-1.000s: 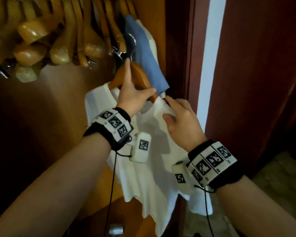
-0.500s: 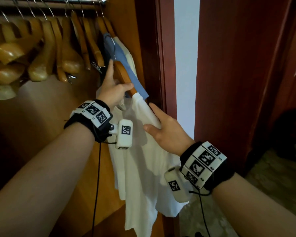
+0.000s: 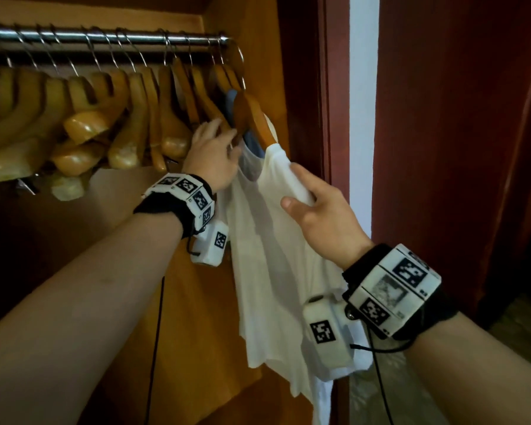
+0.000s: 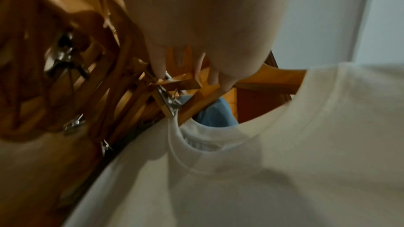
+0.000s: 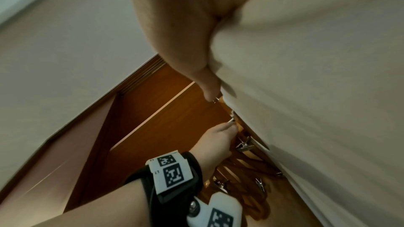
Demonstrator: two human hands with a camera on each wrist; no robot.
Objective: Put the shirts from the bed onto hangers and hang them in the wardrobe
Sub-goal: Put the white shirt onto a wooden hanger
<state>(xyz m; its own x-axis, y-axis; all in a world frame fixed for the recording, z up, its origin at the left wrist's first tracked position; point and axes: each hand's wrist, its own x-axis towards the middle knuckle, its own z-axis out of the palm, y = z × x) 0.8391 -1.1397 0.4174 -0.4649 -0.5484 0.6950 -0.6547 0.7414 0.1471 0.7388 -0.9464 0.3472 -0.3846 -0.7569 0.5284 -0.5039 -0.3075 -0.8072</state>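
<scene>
Hanging rail-end against the wardrobe wall, white shirt [image 3: 267, 240] in right hand's [image 3: 325, 222] grip; left hand [image 3: 213, 157] loose.

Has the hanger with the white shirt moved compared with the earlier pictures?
Yes. The hanger with the white shirt has gone up to the rail, where its hook now appears to hang.

Wardrobe rail with hangers

A metal rail [image 3: 105, 38] runs across the top of the wooden wardrobe [image 3: 258, 72]. Many bare wooden hangers [image 3: 129, 118] hang from it by wire hooks, packed close. At the rail's right end hangs a wooden hanger [image 3: 255, 118] carrying a white shirt [image 3: 267, 240], with a blue shirt [image 3: 253, 142] just behind it.
</scene>
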